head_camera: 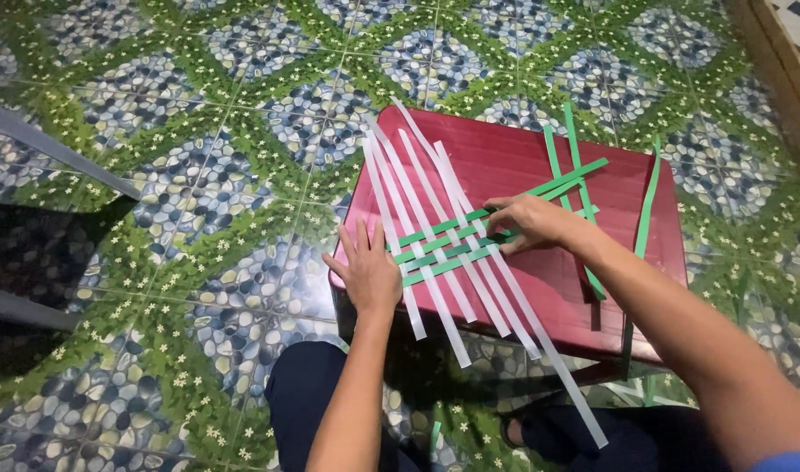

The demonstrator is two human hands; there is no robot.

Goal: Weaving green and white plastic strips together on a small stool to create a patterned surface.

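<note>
- The left hand (369,271) lies flat and open, fingers spread, pressing on the near-left edge of the weave where the white strips (435,236) cross the green ones.
- The right hand (531,223) rests palm-down on the right side of the weave, fingers loosely curled over the green strips (448,249) — whether it pinches one of them I cannot tell.
- The woven patch (443,245) lies between the two hands, touching both, on top of a dark red plastic stool (522,157); the white strips run diagonally and overhang the stool's near edge toward the person's knees.
- Loose green strips (574,166) lie well to the right of the right hand, one more (649,197) along the stool's right side (a few scraps show on the floor below).
- Risk, as I judge it: the weave is loose and only a few rows deep, so lifting either hand could let strips slide apart — the overhanging white ends could drag the patch off the edge.
- The floor is patterned tile (199,192), green and blue.
</note>
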